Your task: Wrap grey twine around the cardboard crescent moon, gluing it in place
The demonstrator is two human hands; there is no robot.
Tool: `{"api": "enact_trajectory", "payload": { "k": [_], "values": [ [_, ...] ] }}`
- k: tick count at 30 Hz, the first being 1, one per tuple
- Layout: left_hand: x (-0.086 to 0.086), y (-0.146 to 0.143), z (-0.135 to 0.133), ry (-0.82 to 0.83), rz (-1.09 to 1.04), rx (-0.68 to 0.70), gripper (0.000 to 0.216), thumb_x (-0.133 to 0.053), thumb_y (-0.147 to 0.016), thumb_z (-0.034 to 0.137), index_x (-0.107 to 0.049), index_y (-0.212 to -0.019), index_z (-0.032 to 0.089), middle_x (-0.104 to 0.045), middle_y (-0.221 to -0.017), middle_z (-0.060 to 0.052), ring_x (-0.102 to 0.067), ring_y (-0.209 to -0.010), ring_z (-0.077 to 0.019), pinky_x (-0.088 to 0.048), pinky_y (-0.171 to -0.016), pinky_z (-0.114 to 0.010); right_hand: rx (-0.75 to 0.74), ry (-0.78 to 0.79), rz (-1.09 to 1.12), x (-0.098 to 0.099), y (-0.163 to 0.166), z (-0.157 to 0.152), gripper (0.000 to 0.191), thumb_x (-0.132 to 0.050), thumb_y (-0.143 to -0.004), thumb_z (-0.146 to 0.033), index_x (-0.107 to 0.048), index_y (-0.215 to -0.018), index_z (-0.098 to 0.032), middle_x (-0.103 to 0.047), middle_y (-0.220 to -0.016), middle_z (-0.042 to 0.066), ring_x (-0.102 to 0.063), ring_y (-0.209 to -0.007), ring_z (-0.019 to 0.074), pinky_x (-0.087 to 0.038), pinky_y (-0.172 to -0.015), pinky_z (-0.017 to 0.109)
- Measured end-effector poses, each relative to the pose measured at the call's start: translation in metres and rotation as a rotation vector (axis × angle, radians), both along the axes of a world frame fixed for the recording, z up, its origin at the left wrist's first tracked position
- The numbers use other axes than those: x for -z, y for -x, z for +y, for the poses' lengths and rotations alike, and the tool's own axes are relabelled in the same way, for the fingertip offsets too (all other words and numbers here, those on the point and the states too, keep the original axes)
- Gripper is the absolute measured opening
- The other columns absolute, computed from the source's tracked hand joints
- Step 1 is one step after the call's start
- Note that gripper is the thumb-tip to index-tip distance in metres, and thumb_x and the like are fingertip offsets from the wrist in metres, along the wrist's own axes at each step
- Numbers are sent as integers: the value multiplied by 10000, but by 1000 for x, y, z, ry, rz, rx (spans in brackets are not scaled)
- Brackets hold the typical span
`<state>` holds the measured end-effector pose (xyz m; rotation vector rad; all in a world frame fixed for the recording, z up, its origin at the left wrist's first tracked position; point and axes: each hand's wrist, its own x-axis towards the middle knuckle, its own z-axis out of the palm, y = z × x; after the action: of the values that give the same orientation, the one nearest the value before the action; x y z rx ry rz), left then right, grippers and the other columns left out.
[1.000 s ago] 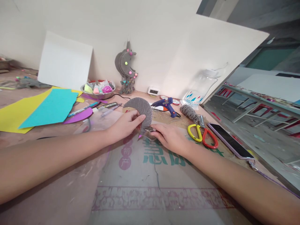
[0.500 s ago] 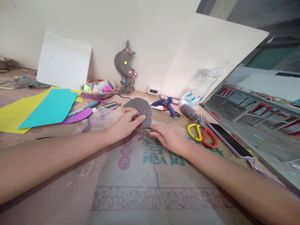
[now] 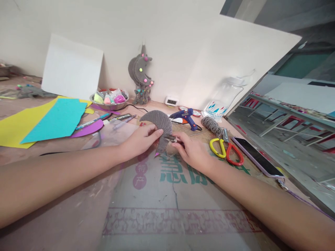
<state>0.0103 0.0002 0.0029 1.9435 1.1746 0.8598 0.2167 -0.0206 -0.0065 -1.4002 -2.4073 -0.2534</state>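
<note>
My left hand [image 3: 141,140] pinches the inner edge of a crescent moon [image 3: 159,120] wrapped in grey yarn, thumb on its face. A bit of purple shows at the crescent's lower tip, which points down toward the mat. My right hand [image 3: 192,150] is closed around a small dark, pointed tool [image 3: 171,138], too small to name surely. The tool's tip lies against the crescent's right lower edge. Thin loose strands hang by that lower end. Beneath both hands lies a printed plastic sheet [image 3: 146,198].
Behind stand a blue glue gun [image 3: 187,116], a grey yarn bundle [image 3: 211,124], a clock [image 3: 171,101] and a jar [image 3: 222,97]. Scissors [image 3: 226,151] and a phone [image 3: 258,157] lie right. Coloured sheets [image 3: 54,120] and a bowl [image 3: 121,105] sit left. A decorated moon [image 3: 140,71] hangs behind.
My right hand has risen slightly and the tool now lies higher along the crescent's edge, with more of it visible. The crescent has shifted slightly to the right and down.
</note>
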Motion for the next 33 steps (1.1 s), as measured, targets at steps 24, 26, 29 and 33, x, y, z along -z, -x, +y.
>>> {"api": "enact_trajectory", "payload": {
  "k": [24,26,29,33],
  "values": [
    [-2,0,-1,-7,1,16,356,-413,-865,454,-459,-618,202,-552,-599,9,-542,-596,-148,-425,-591,-282,9,40,-57,-2,2,-1,223,-429,-927,-361,-500,-1023,-172,-711,-902,67,-668,-756,217,-402,-597,278],
    [-2,1,-1,-7,4,25,363,-403,-869,463,-467,-627,199,-559,-609,7,-544,-603,-146,-422,-594,-278,11,40,-59,-2,2,-1,224,-425,-930,-360,-499,-1031,-175,-709,-902,67,-668,-763,213,-399,-596,275],
    [-1,1,0,-8,10,29,375,-400,-871,472,-476,-632,192,-562,-623,6,-551,-618,-146,-419,-604,-275,7,32,-57,-1,2,-1,218,-420,-932,-356,-501,-1022,-175,-709,-911,66,-669,-758,209,-398,-593,270],
    [-2,0,-1,-5,8,24,381,-404,-873,472,-478,-628,190,-552,-616,7,-548,-612,-145,-418,-611,-277,8,6,-23,1,-1,-1,233,-418,-931,-375,-499,-1024,-177,-714,-898,65,-671,-752,212,-406,-600,271]
  ]
}}
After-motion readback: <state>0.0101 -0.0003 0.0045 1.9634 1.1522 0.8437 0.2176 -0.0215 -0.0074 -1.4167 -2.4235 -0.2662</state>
